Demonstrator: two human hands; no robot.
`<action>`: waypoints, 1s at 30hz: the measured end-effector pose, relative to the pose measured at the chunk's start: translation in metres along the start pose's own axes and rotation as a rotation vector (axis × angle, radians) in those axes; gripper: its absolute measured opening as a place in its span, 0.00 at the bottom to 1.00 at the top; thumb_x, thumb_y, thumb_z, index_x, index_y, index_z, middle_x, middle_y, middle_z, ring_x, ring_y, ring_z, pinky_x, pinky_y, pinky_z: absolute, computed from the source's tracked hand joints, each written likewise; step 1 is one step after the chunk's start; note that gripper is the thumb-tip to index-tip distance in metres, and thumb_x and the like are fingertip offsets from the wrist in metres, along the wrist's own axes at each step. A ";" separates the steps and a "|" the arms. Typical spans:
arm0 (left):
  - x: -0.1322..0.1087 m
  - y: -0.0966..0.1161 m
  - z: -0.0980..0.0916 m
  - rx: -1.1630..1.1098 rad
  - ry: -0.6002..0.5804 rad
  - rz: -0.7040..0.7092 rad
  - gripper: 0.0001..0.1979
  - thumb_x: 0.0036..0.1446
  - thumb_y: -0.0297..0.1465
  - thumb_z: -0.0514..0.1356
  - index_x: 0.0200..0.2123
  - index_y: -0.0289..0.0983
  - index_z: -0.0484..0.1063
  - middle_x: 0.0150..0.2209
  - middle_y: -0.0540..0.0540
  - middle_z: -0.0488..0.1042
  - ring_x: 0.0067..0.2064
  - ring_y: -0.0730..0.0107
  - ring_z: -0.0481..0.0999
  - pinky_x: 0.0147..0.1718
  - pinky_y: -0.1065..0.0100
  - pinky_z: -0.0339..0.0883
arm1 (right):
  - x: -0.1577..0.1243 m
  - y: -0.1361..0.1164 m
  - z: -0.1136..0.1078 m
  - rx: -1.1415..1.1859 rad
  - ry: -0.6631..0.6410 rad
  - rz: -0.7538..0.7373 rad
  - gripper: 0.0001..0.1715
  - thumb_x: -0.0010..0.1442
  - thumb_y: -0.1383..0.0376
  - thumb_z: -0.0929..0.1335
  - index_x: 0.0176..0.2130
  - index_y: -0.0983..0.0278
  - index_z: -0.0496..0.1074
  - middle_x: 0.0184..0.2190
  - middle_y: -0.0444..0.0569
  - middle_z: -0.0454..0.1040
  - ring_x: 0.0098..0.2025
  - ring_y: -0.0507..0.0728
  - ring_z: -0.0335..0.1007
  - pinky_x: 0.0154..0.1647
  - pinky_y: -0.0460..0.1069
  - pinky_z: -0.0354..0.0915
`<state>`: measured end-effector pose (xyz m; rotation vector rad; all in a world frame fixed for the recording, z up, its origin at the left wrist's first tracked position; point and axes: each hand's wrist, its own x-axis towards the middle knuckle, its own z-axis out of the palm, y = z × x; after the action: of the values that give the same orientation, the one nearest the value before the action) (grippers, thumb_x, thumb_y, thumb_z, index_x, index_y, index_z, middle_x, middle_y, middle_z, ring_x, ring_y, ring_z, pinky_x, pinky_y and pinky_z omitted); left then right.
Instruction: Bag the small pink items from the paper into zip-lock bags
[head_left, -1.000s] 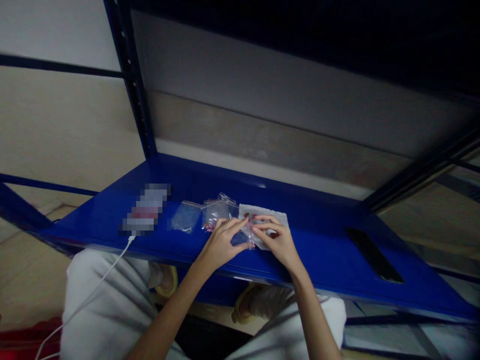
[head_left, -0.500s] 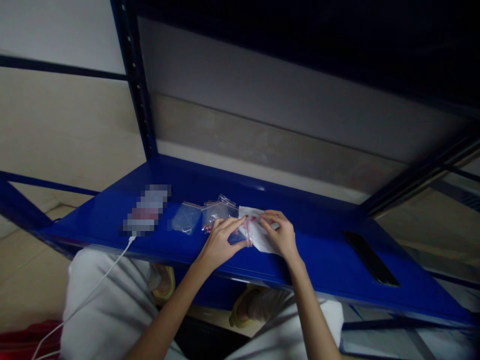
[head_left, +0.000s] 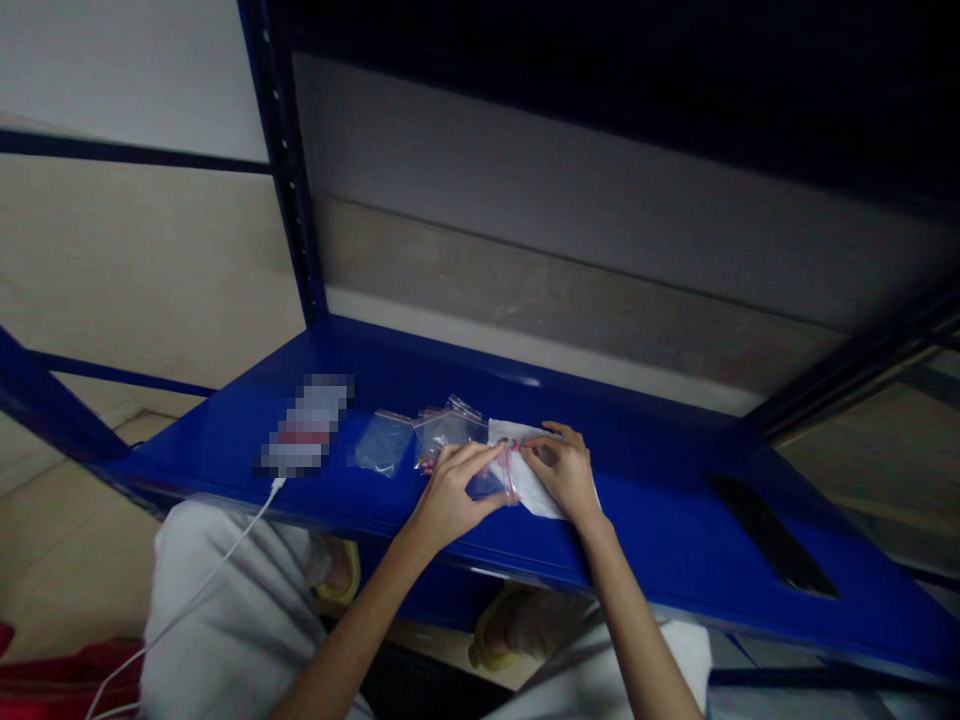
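Over the blue shelf, my left hand point(head_left: 454, 495) grips a small clear zip bag point(head_left: 512, 480) with a pink seal strip, thumb and fingers at its open-end edge. My right hand point(head_left: 566, 475) is closed in a pinch on a tiny pink piece point(head_left: 516, 446) right by the bag's strip; its exact kind is too small to make out. Under the right hand lies a white sheet of paper point(head_left: 540, 497). Left of my hands, clear zip bags point(head_left: 442, 430) overlap, with small pinkish pieces showing inside. A flat clear bag point(head_left: 385, 445) lies beside them.
A pixelated device point(head_left: 309, 425) with a white cable point(head_left: 225, 545) lies on the shelf's left. A long black flat object point(head_left: 772, 535) is at the right. Dark blue uprights point(head_left: 289, 180) and a wall panel point(head_left: 562, 270) bound the blue shelf point(head_left: 637, 430).
My right hand has moved left and down from the paper to the bag's strip, bringing the tiny pink piece there. The view has shifted slightly; my left hand keeps its grip.
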<state>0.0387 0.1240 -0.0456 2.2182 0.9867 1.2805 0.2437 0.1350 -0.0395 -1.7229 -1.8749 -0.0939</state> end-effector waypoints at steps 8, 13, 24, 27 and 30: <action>0.000 -0.002 0.001 -0.012 0.007 -0.019 0.29 0.44 0.41 0.64 0.51 0.42 0.66 0.42 0.46 0.73 0.43 0.63 0.69 0.44 0.60 0.62 | -0.002 -0.016 -0.008 0.388 0.056 0.026 0.11 0.51 0.57 0.68 0.30 0.62 0.76 0.46 0.55 0.70 0.51 0.63 0.62 0.51 0.58 0.56; 0.000 0.001 -0.001 -0.010 -0.014 -0.018 0.27 0.46 0.39 0.64 0.51 0.43 0.66 0.42 0.47 0.73 0.43 0.64 0.69 0.43 0.62 0.62 | -0.017 -0.043 -0.018 0.787 -0.156 -0.023 0.07 0.53 0.60 0.68 0.31 0.60 0.74 0.48 0.51 0.69 0.51 0.59 0.64 0.52 0.55 0.59; 0.001 0.004 0.001 0.095 -0.165 0.097 0.20 0.50 0.31 0.62 0.48 0.40 0.67 0.44 0.46 0.73 0.44 0.65 0.70 0.45 0.63 0.58 | -0.024 -0.062 -0.015 0.672 -0.222 -0.125 0.09 0.56 0.60 0.66 0.32 0.58 0.77 0.49 0.51 0.69 0.52 0.59 0.63 0.53 0.56 0.57; 0.001 0.001 0.000 0.090 -0.107 0.067 0.22 0.51 0.33 0.61 0.51 0.40 0.64 0.44 0.46 0.73 0.43 0.65 0.69 0.44 0.63 0.59 | -0.022 -0.053 -0.020 0.712 -0.231 -0.090 0.12 0.59 0.60 0.64 0.37 0.58 0.76 0.50 0.51 0.68 0.53 0.58 0.62 0.54 0.55 0.57; 0.001 -0.003 0.001 0.069 -0.034 0.018 0.25 0.51 0.37 0.61 0.52 0.40 0.64 0.43 0.46 0.72 0.44 0.64 0.68 0.44 0.63 0.59 | -0.017 -0.032 -0.018 0.652 -0.092 -0.005 0.13 0.58 0.59 0.64 0.37 0.60 0.75 0.44 0.52 0.72 0.48 0.59 0.66 0.50 0.55 0.61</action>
<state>0.0391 0.1266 -0.0475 2.2982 1.0146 1.2305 0.2202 0.1070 -0.0218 -1.2798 -1.7096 0.5445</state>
